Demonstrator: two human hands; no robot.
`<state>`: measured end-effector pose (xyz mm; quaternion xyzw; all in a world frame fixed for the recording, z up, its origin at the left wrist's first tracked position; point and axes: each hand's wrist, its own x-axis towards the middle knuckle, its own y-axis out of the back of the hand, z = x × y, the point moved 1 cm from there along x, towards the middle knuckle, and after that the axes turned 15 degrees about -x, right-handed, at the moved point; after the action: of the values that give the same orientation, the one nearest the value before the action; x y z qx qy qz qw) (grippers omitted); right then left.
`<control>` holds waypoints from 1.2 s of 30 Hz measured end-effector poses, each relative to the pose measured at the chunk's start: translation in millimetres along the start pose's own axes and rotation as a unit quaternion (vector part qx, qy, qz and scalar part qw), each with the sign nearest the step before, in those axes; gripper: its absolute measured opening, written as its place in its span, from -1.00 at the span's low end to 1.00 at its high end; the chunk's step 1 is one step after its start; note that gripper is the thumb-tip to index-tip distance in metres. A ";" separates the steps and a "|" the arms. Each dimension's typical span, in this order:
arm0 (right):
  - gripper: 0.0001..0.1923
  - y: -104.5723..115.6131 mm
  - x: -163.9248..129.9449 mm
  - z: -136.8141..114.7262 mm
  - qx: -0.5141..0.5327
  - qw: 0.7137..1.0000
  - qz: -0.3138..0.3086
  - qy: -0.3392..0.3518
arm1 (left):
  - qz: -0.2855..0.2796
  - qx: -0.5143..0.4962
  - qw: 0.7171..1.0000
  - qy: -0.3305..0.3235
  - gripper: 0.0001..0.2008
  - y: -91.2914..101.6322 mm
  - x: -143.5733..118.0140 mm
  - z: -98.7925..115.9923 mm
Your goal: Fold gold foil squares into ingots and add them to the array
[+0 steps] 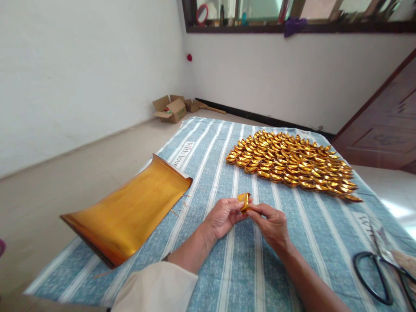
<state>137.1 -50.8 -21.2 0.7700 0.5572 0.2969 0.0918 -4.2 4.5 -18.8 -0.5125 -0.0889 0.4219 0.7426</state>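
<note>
My left hand (224, 216) and my right hand (270, 223) meet over the middle of the cloth-covered table. Between them is a small folded piece of gold foil paper (244, 200), upright and shiny. The left thumb and fingers pinch it from the left, while the right thumb and forefinger press its lower right side. To the left lies a stack of gold foil paper sheets (130, 212), curling at its ends. Beyond my hands, many folded gold foil ingots (289, 162) sit in close rows.
Black-handled scissors (373, 273) rest at the table's right front, beside a tan bundle (404, 260) cut off by the frame. Blue-and-white striped cloth (211, 277) covers the table. Open cardboard boxes (175, 110) stand on the floor by the far corner. Thin foil scraps (183, 206) lie near the stack.
</note>
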 end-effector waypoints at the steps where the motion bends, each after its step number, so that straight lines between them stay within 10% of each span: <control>1: -0.90 0.1 0.1 -0.1 0.001 1.000 -0.001 -0.001 | 0.000 0.000 1.000 0.000 -0.84 0.2 0.1 0.0; 36: -0.92 4.0 0.0 -0.2 0.014 0.998 -0.019 -0.058 | 0.031 0.064 0.997 0.002 -0.74 -5.4 -6.2 3.2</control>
<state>140.2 -52.3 -19.1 0.7762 0.5698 0.2422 0.1192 -7.0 1.6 -11.0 -0.4669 -0.0441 0.4490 0.7606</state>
